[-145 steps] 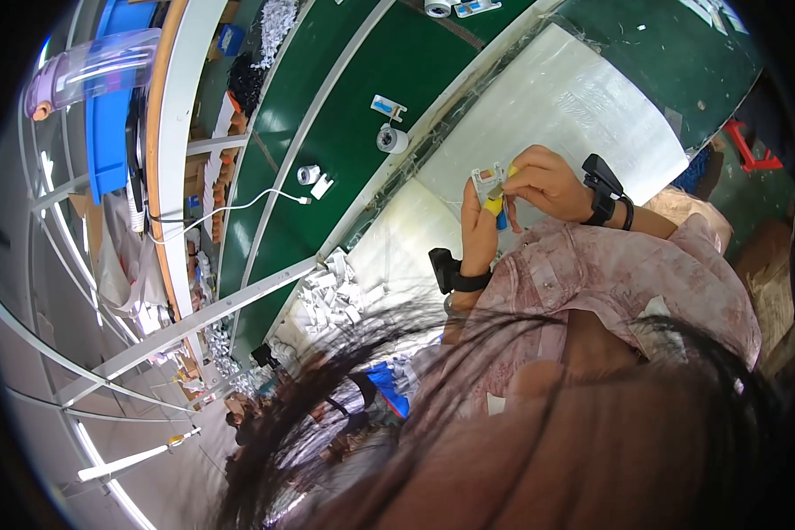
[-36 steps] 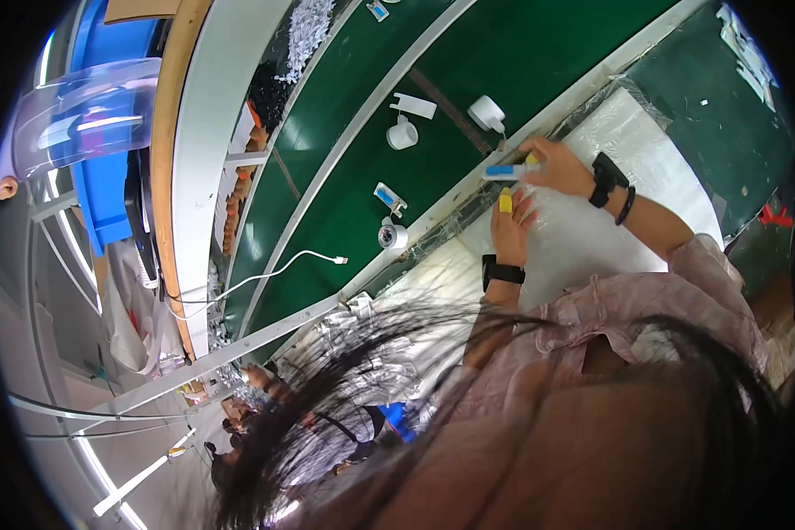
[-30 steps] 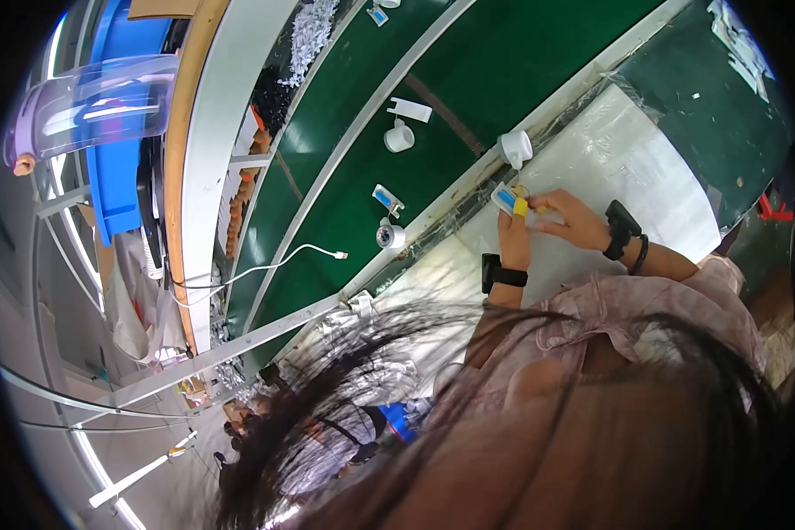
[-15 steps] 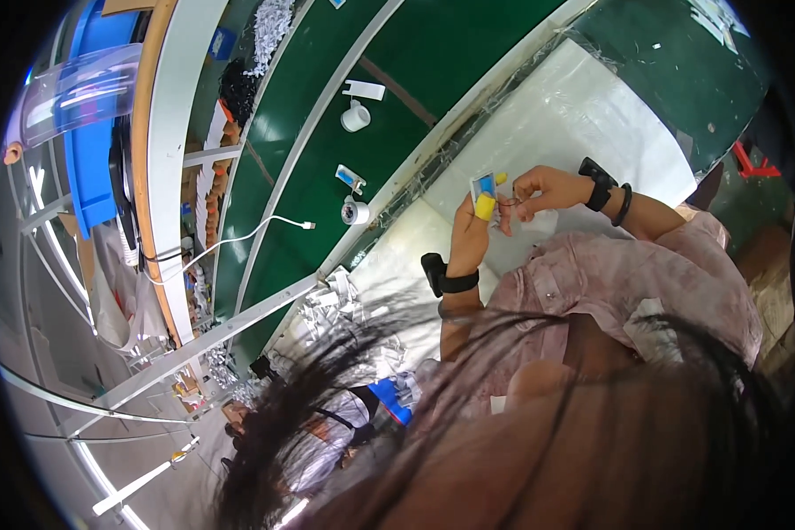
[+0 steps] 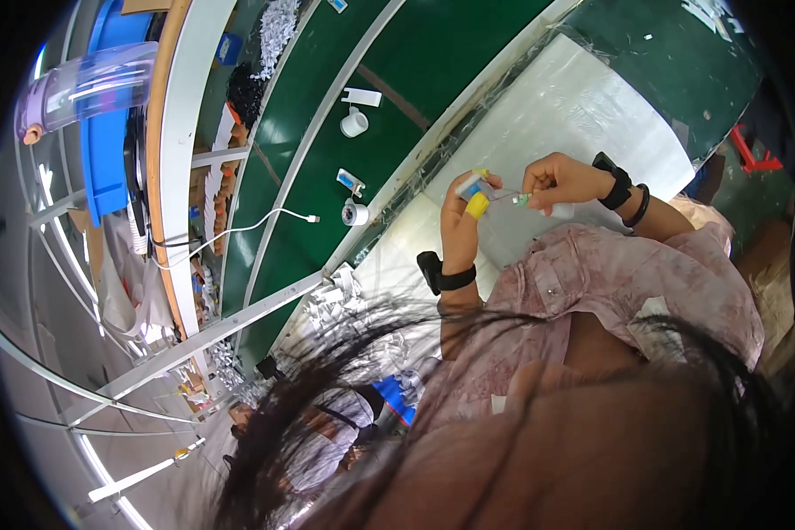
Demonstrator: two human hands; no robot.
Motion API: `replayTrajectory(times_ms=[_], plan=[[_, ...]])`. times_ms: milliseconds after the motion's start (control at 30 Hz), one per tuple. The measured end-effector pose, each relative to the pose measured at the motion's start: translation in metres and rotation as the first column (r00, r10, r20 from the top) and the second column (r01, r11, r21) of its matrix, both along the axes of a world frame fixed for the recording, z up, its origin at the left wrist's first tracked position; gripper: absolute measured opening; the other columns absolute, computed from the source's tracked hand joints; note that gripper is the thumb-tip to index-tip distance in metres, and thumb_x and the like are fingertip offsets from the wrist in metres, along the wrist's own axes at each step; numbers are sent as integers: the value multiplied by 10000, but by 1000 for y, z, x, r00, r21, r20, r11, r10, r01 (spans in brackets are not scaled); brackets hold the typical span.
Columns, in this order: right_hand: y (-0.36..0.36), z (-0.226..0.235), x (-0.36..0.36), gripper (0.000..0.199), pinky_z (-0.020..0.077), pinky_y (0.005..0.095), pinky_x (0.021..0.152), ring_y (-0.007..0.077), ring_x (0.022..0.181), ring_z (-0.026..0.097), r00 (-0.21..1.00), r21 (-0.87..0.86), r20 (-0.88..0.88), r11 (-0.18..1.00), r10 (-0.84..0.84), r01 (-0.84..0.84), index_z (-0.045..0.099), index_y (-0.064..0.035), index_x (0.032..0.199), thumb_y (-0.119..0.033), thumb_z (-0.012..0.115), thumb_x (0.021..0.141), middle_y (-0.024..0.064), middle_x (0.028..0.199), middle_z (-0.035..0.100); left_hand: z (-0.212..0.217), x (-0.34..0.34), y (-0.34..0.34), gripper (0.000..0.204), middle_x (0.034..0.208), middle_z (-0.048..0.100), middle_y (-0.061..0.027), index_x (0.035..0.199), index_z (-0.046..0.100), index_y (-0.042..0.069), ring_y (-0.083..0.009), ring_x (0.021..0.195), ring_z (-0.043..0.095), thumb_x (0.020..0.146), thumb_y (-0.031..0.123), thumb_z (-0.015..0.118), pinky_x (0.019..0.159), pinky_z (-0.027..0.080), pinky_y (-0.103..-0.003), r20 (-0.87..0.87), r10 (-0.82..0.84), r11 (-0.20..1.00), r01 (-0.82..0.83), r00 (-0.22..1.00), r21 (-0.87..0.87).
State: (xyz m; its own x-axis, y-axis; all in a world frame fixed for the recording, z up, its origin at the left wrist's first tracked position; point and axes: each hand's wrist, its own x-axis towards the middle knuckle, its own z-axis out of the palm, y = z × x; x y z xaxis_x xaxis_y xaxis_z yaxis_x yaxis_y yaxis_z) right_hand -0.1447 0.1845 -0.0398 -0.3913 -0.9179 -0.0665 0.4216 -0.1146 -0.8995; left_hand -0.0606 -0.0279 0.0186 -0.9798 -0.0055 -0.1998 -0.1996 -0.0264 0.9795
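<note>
My left hand is closed round a small blue-and-white part with yellow pieces on it. Thin wires run from this part toward my right hand, whose fingertips pinch a tiny green circuit board. Both hands are raised above a white sheet on the bench, a short gap apart. A whitish item shows just below my right hand; its shape is partly hidden.
Across a rail, the green surface carries white round housings, a small blue-and-white piece and a white cable with a plug. White scraps are heaped at left. A clear tube and blue bin stand far left.
My right hand has moved slightly right, away from the left, and the green board and wires now show between them. My left hand has tilted the blue-and-white part.
</note>
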Motion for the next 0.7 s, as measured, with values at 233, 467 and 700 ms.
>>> replayTrajectory(times_ms=[233, 467, 700], plan=[[6, 7, 4, 135, 439, 184, 523, 52, 593, 579, 980, 4, -85, 984, -179, 180, 576, -15, 881, -97, 679, 851, 13, 718, 613, -25, 9, 12, 489, 1297, 492, -161, 1289, 445, 4, -252, 1191, 492, 947, 346, 511, 1034, 375, -395, 109, -70, 781, -14, 992, 625], [9, 19, 12, 127, 402, 220, 522, 75, 572, 544, 942, 25, -331, 997, -57, 70, 599, -33, 823, -111, 699, 810, 17, 673, 601, -27, 19, 13, 590, 1271, 499, -105, 1406, 318, 3, -220, 1097, 540, 878, 98, 565, 835, 529, -343, 365, -309, 863, 98, 878, 496], [6, 24, 11, 120, 410, 316, 511, 209, 531, 553, 694, -12, -720, 999, 16, -35, 596, -69, 778, -153, 671, 739, 55, 599, 588, -36, 23, 16, 500, 1022, 576, -69, 1319, 392, 24, -156, 832, 588, 837, 32, 525, 636, 517, -275, 375, -320, 946, 274, 870, 172]])
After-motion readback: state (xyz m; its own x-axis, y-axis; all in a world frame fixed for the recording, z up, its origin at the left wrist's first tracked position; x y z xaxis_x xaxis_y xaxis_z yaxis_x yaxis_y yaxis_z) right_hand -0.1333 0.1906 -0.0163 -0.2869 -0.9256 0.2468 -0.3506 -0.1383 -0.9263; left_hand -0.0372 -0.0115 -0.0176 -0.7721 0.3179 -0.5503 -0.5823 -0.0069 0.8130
